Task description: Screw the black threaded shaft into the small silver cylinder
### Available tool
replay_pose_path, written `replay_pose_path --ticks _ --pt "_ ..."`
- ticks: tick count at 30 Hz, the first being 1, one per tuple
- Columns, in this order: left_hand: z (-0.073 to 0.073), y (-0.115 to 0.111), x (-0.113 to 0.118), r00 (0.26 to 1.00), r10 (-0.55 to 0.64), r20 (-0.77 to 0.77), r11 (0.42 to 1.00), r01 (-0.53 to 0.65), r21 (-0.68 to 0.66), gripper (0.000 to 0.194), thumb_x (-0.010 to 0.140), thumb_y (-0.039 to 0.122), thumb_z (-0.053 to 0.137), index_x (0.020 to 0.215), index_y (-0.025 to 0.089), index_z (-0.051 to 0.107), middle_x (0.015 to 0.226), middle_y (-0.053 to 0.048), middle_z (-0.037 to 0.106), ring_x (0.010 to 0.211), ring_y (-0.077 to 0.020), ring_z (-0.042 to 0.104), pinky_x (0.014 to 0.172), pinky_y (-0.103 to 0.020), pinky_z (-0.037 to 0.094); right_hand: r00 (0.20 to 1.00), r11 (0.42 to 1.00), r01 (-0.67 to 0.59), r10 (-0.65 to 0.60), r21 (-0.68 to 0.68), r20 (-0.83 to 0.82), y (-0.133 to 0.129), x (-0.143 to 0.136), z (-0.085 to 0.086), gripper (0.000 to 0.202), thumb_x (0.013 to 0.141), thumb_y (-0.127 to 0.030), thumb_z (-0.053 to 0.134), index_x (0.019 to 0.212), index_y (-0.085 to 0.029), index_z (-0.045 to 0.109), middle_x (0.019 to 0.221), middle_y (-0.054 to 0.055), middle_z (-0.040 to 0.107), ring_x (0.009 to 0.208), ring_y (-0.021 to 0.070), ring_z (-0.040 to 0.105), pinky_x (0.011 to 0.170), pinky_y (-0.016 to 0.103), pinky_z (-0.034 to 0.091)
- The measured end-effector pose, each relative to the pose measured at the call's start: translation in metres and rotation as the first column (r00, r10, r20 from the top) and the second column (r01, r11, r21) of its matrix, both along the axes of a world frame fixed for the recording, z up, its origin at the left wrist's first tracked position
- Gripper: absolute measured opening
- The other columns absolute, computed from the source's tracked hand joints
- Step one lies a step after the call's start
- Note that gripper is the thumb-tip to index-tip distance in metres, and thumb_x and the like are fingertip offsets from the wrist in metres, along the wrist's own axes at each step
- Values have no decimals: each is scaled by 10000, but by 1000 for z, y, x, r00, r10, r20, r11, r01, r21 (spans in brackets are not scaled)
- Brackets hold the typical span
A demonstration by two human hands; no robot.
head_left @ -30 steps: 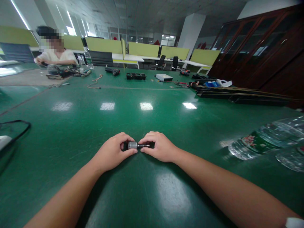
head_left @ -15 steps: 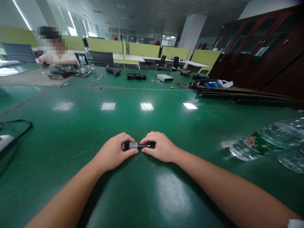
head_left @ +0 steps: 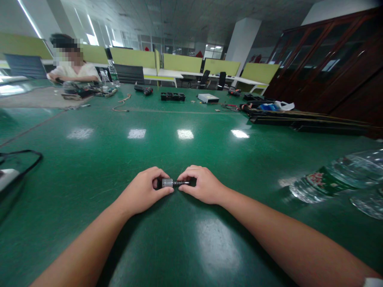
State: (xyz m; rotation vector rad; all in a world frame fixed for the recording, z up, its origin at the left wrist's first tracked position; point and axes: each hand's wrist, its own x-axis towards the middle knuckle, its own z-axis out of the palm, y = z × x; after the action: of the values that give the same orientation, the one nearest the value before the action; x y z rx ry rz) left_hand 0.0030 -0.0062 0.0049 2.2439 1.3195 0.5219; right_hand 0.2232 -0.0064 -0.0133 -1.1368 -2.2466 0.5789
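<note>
A small part with a silver-grey cylinder (head_left: 167,183) and a thin, dark, ridged shaft lies level between my hands, low over the green table (head_left: 185,155). It may be a small motor, but its exact kind is unclear. My left hand (head_left: 146,187) is curled round the cylinder end, thumb in front and fingers behind; a dark rear part is mostly hidden in the palm. From the other side, my right hand (head_left: 201,184) closes its thumb and fingertips about the ridged shaft, whose thin tip points into that palm.
Large clear plastic bottles (head_left: 332,181) lie at the right. A black cable (head_left: 30,152) and a white block (head_left: 7,177) are at the left edge. Farther back are a black tray-like part (head_left: 172,96), a silver box (head_left: 208,98), long dark strips (head_left: 299,119) and a seated person (head_left: 74,71).
Both hands keep their grip on the part almost unmoved. The seated person's head has shifted slightly.
</note>
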Motion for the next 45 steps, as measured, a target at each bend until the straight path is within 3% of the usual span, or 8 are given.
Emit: replay_pose_path --ticks 22,45 --pt "-2 2 -3 1000 6 3 999 -6 32 280 807 429 623 956 198 675 744 -6 594 659 -162 537 617 -272 407 994 995 103 -104 12 16 -1 0 3 85 755 -165 690 835 -195 694 815 20 686 798 162 573 746 303 428" --pt "1 3 -1 1000 20 -2 1000 -20 4 278 818 422 622 971 199 686 757 -3 583 661 -161 542 625 -280 410 993 993 120 -120 9 4 0 1 2 81 745 -170 683 823 -184 698 781 14 672 758 150 566 709 285 425"
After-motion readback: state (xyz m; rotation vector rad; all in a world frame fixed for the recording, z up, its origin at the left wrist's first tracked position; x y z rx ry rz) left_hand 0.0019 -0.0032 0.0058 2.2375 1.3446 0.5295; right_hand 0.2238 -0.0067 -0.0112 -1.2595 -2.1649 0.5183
